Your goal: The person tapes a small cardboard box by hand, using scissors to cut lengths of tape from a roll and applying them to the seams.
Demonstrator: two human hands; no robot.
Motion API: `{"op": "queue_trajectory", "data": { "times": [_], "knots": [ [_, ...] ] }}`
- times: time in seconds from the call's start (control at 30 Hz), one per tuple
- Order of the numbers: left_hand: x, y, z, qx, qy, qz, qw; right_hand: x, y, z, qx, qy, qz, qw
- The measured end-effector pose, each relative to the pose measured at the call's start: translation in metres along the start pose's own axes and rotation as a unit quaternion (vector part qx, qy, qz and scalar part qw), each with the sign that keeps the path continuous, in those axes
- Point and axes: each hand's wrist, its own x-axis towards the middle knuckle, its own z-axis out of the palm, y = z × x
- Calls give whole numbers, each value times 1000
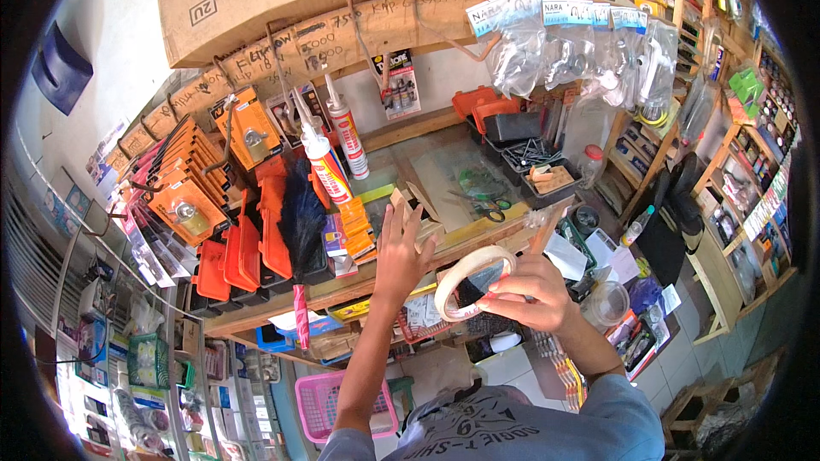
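Note:
A roll of pale masking tape (474, 282) is gripped between the thumb and fingers of my right hand (532, 291), held up in front of the counter's edge. My left hand (400, 250), fingers spread, is at a small open cardboard box (428, 230) on the glass-topped wooden counter; whether it touches the box I cannot tell. Left of that hand lie orange packets (356, 227) and a silicone sealant tube (325, 166). A black feather duster (302, 214) with a pink handle stands beside them. Scissors (492, 207) rest on the glass to the right.
Orange-lidded toolboxes (242, 256) and hanging padlock packs (186, 205) occupy the left. Black trays of screws (526, 153) stand at the back right, near a red-lidded jar (590, 163). Bagged fittings (519, 57) hang above. A pink basket (307, 397) is below the counter.

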Motion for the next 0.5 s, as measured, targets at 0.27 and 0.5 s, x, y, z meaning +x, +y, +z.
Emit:
{"op": "queue_trajectory", "data": {
  "times": [0.27,0.5],
  "knots": [
    [-19,75,-109,-557,-34,-79,826,11,-8,-9,-49,-20,-56,997],
    [-53,88,-129,-586,-37,-82,805,30,-17,-11,-45,-84,-96,991]
  ]
}}
